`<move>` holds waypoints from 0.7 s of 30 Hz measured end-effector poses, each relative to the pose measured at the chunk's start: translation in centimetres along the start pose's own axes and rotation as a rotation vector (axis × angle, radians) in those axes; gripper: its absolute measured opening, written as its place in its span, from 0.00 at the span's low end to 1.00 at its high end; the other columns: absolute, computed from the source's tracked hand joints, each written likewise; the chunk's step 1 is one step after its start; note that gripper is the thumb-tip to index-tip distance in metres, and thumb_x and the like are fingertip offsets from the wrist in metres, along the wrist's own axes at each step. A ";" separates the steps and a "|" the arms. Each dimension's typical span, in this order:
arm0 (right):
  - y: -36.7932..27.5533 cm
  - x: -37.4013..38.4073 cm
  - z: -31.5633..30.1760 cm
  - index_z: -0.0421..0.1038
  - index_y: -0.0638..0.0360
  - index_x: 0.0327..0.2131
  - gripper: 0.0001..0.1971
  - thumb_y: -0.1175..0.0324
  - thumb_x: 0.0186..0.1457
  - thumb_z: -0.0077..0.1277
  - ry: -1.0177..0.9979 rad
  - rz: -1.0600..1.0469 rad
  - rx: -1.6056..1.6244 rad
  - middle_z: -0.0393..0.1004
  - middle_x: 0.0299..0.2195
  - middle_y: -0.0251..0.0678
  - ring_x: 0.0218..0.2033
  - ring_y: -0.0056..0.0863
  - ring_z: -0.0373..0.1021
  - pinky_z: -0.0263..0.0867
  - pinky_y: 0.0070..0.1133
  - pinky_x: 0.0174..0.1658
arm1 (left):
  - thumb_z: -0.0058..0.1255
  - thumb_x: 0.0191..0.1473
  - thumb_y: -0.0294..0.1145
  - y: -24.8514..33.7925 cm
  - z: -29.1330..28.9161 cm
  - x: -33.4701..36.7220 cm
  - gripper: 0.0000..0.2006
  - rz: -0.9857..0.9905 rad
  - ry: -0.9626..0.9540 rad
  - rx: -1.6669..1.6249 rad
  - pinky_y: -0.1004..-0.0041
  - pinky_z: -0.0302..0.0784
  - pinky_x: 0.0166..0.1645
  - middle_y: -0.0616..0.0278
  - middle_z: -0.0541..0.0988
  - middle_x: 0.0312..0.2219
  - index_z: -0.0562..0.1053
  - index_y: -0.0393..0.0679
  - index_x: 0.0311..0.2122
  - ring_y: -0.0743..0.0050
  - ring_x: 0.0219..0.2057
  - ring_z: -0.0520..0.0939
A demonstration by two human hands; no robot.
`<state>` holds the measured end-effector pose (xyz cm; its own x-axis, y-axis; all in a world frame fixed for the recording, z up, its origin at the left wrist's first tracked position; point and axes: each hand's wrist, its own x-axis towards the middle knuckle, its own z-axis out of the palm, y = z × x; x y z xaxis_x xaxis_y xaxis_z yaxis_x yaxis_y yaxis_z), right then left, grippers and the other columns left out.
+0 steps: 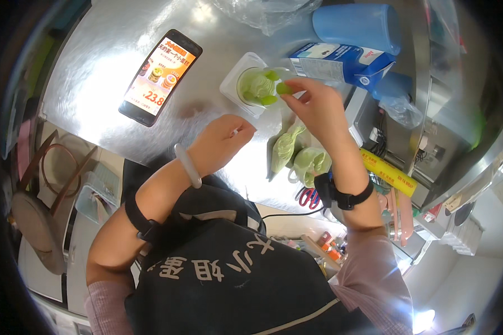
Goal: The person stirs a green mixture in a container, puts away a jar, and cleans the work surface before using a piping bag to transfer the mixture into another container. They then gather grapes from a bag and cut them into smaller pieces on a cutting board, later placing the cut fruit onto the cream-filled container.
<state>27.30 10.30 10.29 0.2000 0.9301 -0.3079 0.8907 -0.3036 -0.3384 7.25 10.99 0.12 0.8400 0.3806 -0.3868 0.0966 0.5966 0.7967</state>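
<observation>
A clear cup (241,89) with pale green cream stands on a small white square base (229,88), and several bright green fruit pieces sit on the cream. At the cup's right rim, my right hand (317,106) pinches a green fruit piece (284,88) between thumb and fingertips. My left hand (221,144) hovers in front of the cup, apart from it, with its fingers curled closed. Whatever may be in those fingers is hidden. Below my right hand lie a piping bag (286,149) of green cream and a cup-like container (310,167) of green cream.
A lit phone (161,77) lies on the metal table (100,61) at the left. Toward the back right are a blue jug (356,27) and a blue-and-white carton (341,64). Scissors (309,197) and a yellow box (388,172) lie nearer on the right.
</observation>
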 end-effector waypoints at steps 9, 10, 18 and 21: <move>0.3 1.7 2.9 0.75 0.56 0.33 0.09 0.65 0.47 0.51 -0.099 0.046 -0.485 0.76 0.28 0.39 0.30 0.39 0.72 0.67 0.30 0.35 | 0.49 0.46 0.28 -0.4 -1.1 1.0 0.07 0.379 0.248 1.211 0.67 0.75 0.36 0.61 0.70 0.40 0.73 0.40 0.32 0.63 0.36 0.75; 0.2 1.8 2.9 0.75 0.55 0.33 0.09 0.66 0.47 0.52 -0.093 0.033 -0.520 0.76 0.28 0.39 0.30 0.39 0.72 0.67 0.30 0.34 | 0.48 0.45 0.27 -0.3 -1.2 1.1 0.09 0.356 0.226 1.248 0.67 0.75 0.38 0.60 0.68 0.43 0.72 0.39 0.34 0.63 0.38 0.75; 0.9 1.7 3.7 0.72 0.58 0.22 0.03 0.76 0.42 0.48 -0.070 -0.093 -0.545 0.73 0.24 0.40 0.26 0.41 0.72 0.68 0.31 0.29 | 0.50 0.43 0.27 0.9 -1.9 2.1 0.14 0.316 0.242 1.292 0.67 0.76 0.38 0.63 0.64 0.50 0.69 0.38 0.39 0.63 0.39 0.74; 1.1 1.4 3.6 0.72 0.57 0.22 0.03 0.75 0.42 0.48 -0.045 -0.146 -0.593 0.71 0.25 0.40 0.25 0.39 0.72 0.68 0.30 0.29 | 0.49 0.43 0.27 0.6 -2.1 2.2 0.15 0.307 0.219 1.292 0.66 0.77 0.36 0.65 0.64 0.50 0.69 0.39 0.40 0.63 0.38 0.74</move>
<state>27.10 10.48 6.26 0.0524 0.9400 -0.3372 0.9857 0.0055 0.1686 7.98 13.68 -1.25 0.8280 0.5544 -0.0840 0.4538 -0.5745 0.6812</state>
